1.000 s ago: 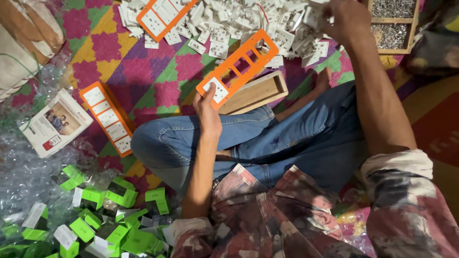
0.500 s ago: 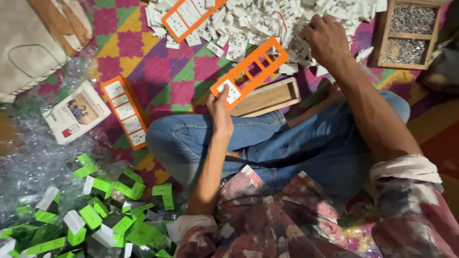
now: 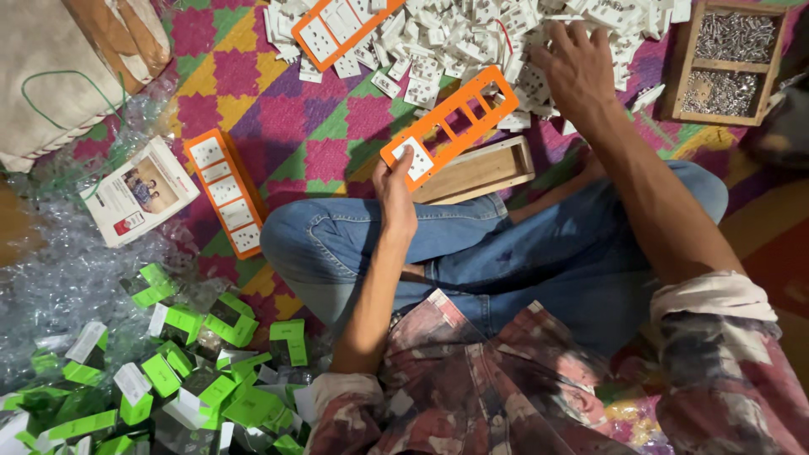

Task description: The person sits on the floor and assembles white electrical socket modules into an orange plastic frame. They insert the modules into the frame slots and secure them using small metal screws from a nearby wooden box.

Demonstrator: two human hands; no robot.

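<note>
My left hand (image 3: 394, 192) grips the near end of a long orange frame (image 3: 452, 124) that has one white socket module clipped in and several empty slots. It is held tilted above a shallow wooden tray (image 3: 480, 171). My right hand (image 3: 578, 69) reaches into a heap of white socket modules (image 3: 472, 34) at the top, fingers spread on the pieces. Whether it has one in its fingers is not visible. I sit cross-legged in blue jeans.
A filled orange frame (image 3: 226, 191) lies on the patterned mat at left, another (image 3: 341, 24) on the heap. A wooden box of screws (image 3: 730, 59) stands at top right. Green-and-white cartons (image 3: 181, 371) and bubble wrap fill the lower left, beside a printed box (image 3: 139, 200).
The view has tilted so everything sits lower in frame. My right hand has come down from the top edge onto the heap of white modules. The left hand still holds the orange frame.
</note>
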